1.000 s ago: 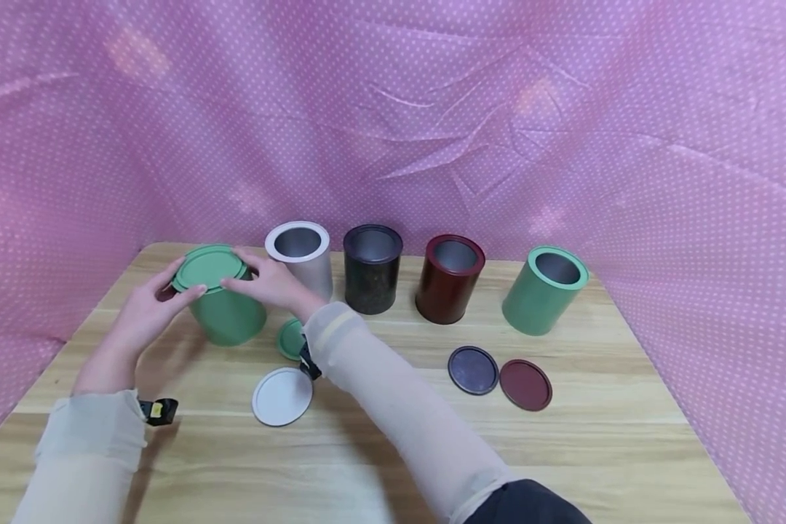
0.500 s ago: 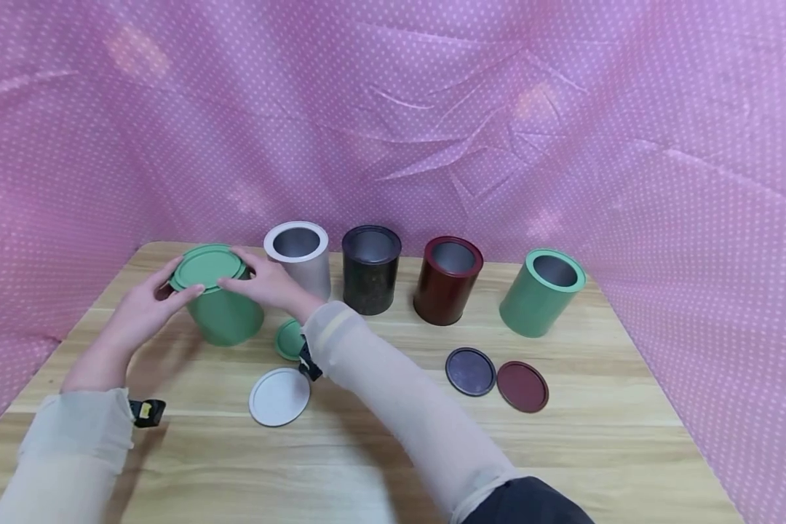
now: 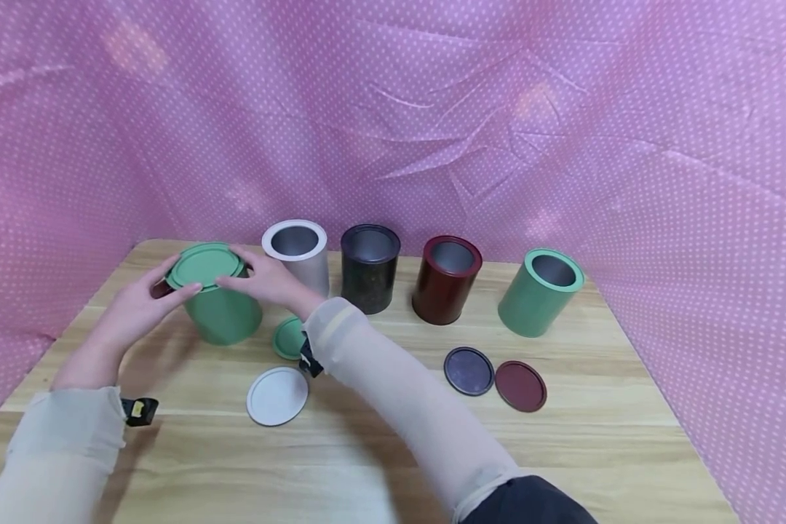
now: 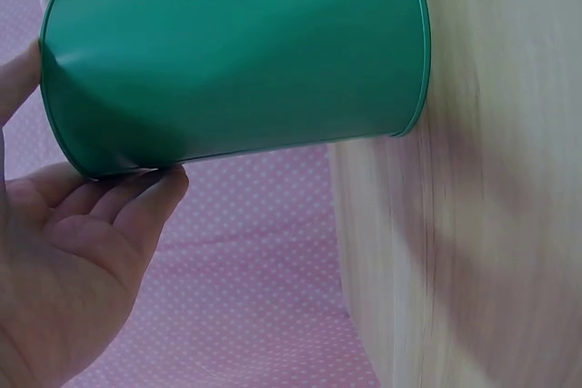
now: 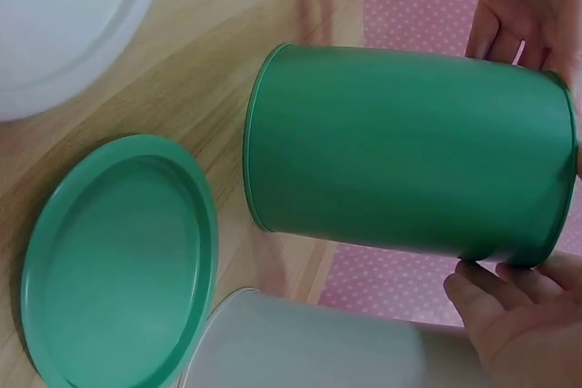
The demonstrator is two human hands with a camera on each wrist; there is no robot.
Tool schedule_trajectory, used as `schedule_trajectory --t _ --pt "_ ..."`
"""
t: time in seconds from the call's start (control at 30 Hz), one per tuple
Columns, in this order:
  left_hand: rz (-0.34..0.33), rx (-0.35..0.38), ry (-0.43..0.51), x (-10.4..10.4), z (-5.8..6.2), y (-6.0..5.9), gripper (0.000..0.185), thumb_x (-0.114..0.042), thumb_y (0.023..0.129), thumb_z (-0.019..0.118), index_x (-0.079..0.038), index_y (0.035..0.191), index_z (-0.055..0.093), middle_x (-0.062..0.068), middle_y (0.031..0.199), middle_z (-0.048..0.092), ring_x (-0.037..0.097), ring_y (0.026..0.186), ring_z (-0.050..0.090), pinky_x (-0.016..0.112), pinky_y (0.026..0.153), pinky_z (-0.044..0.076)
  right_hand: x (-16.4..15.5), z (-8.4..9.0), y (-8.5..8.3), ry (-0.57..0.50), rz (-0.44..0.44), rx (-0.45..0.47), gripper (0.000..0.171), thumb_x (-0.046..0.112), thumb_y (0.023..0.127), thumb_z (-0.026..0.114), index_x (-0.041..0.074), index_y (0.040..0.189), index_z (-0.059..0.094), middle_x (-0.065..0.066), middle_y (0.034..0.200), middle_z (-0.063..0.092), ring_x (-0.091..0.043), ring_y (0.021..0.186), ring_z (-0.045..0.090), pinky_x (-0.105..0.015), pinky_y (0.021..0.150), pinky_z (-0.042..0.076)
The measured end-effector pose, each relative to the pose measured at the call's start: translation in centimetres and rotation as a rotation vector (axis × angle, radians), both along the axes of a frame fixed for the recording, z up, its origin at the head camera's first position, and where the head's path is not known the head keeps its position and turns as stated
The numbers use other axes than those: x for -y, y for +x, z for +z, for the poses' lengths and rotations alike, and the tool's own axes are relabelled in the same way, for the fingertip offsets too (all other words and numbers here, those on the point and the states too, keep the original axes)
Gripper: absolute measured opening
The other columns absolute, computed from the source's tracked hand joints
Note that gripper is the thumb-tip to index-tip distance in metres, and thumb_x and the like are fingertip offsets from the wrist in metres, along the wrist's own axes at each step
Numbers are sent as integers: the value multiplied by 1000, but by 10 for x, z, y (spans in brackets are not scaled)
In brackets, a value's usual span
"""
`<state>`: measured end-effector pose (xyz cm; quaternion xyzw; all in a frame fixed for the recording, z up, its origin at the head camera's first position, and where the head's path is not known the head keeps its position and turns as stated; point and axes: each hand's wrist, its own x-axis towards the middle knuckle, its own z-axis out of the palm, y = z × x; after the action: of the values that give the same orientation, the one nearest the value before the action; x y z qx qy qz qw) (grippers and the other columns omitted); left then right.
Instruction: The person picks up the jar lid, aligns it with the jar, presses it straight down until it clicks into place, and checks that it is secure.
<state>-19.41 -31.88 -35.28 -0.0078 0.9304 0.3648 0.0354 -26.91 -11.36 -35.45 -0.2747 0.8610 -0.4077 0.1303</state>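
A green tin can [image 3: 224, 316] stands upright at the table's left, a green lid [image 3: 204, 266] on its top. My left hand [image 3: 131, 306] holds the can's upper rim from the left, its thumb at the near edge of the lid. From the right, my right hand [image 3: 268, 280] grips the same rim, thumb on the lid's near edge. In the left wrist view, the left fingers [image 4: 150, 206] lie along the can's side just under the rim. The right wrist view shows the right fingertips [image 5: 477, 293] against the can's upper side.
To the right stand a white can [image 3: 311, 273], a black can [image 3: 369, 280], a red can [image 3: 445, 291] and another green can [image 3: 537, 302], all uncovered. Loose lids lie in front: green [image 3: 288, 338], white [image 3: 277, 397], dark [image 3: 469, 371] and red [image 3: 520, 386]. Pink dotted cloth [image 3: 393, 109] surrounds the table.
Both hands keep their hold on the lidded green can. The left forearm has shifted slightly left. The whole head view has drifted a little; the other cans and lids stay put.
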Motion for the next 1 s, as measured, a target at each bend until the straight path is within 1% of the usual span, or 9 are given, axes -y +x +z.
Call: schedule_trajectory --t 0.13,0.23,0.3,0.47,0.57,0.67,0.77,0.83,1.0 --pt "-3 -13 17 1 -1 -1 88 -55 95 49 -17 156 -3 40 149 19 58 133 27 72 102 29 0 2 0 16 1 -24 69 47 93 60 28 152 32 13 152 39 -5 138 39 -21 111 35" --pt "-10 -46 42 3 -4 -1 89 -50 96 52 -17 155 -6 39 151 15 60 133 27 72 102 29 -1 3 1 11 4 -29 69 46 93 60 26 152 31 12 153 38 -5 139 37 -21 113 33" --pt "-19 -70 64 3 -5 -1 90 -47 96 53 -16 155 -7 36 154 9 61 132 25 72 101 29 -3 4 2 8 7 -25 69 45 94 60 26 153 30 12 154 37 -5 139 37 -22 113 32" --pt "-37 -99 108 3 -7 2 93 -43 96 56 -17 154 -12 25 159 -2 65 131 18 74 103 23 -9 7 5 3 27 -23 67 44 94 59 27 152 30 13 154 35 -5 140 36 -25 114 31" --pt "-38 -111 115 2 -8 6 94 -41 96 57 -20 154 -15 28 158 -4 68 130 16 75 104 19 -15 7 5 -14 44 -31 65 41 95 60 29 152 32 13 154 36 -6 139 38 -25 113 33" --pt "-34 -138 107 1 -8 11 96 -39 95 58 -21 154 -15 28 157 -7 68 130 13 76 103 16 -22 8 6 -22 48 -23 64 40 95 60 29 151 33 10 153 38 -9 139 39 -26 112 36" --pt "-32 -173 88 0 -8 15 96 -38 95 60 -20 154 -13 25 158 -11 67 133 9 77 104 12 -29 9 8 -32 63 -16 64 39 95 60 29 152 32 8 153 39 -13 139 40 -30 111 38" --pt "-38 -196 78 -1 -8 18 96 -36 94 61 -18 155 -11 23 159 -13 64 135 6 77 104 10 -33 10 9 -27 69 -21 64 40 95 60 30 152 32 7 153 39 -12 139 40 -29 112 38" --pt "-53 -253 78 -4 -7 26 95 -31 94 64 -17 156 -7 21 160 -9 56 141 -1 74 108 5 -45 6 12 12 67 -39 65 43 95 59 27 152 32 4 153 40 -11 139 40 -27 113 35"
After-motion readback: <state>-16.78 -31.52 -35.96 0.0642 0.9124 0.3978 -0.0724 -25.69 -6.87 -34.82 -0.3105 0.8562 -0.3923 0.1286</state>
